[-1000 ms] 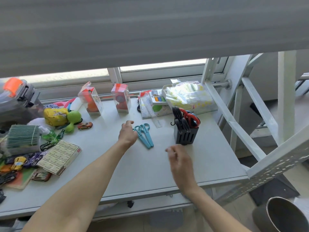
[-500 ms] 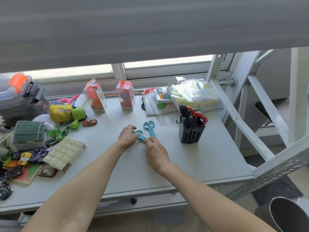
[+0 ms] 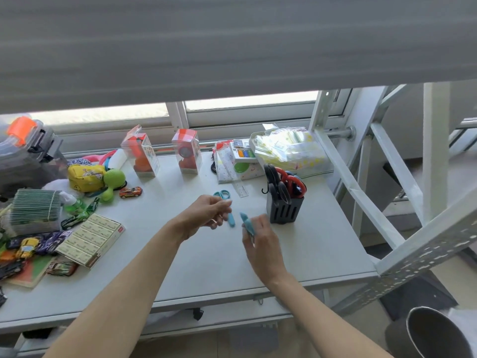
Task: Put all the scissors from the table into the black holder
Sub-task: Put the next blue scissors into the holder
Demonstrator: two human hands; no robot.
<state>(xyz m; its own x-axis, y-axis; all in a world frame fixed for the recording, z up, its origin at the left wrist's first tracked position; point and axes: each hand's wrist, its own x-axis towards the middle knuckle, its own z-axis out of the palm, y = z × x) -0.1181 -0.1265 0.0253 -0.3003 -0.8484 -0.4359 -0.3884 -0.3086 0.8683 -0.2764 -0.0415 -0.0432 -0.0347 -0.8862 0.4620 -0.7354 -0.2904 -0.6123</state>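
While both arms are reaching over the pale surface [image 3: 296, 257], each hand is gripping one pair of blue scissors. The left hand [image 3: 204, 215] is closing its fingers around the first blue scissors [image 3: 227, 206], whose handle loops are showing beyond the knuckles toward the window and whose covered tip is pointing back toward the person; whether this pair is resting on the surface or lifted clear cannot be told. The right hand [image 3: 260, 239] is pinching the second blue scissors [image 3: 247, 224] between thumb and fingers, with the blue tip sticking up and away from the palm, raised off the surface. The two pairs are lying near each other but not touching. The black holder [image 3: 284, 211] is standing upright just right of the right hand, toward the right edge of the surface, and is already carrying black-handled scissors [image 3: 277, 188] and red-handled scissors [image 3: 291, 180], handles up. A clear ruler [image 3: 241, 188] is lying flat between the holder and the first scissors. Along the left side are sitting a box of small packets [image 3: 90, 240], a toy car [image 3: 130, 192] and a green soft toy [image 3: 112, 180], all well apart from the hands.
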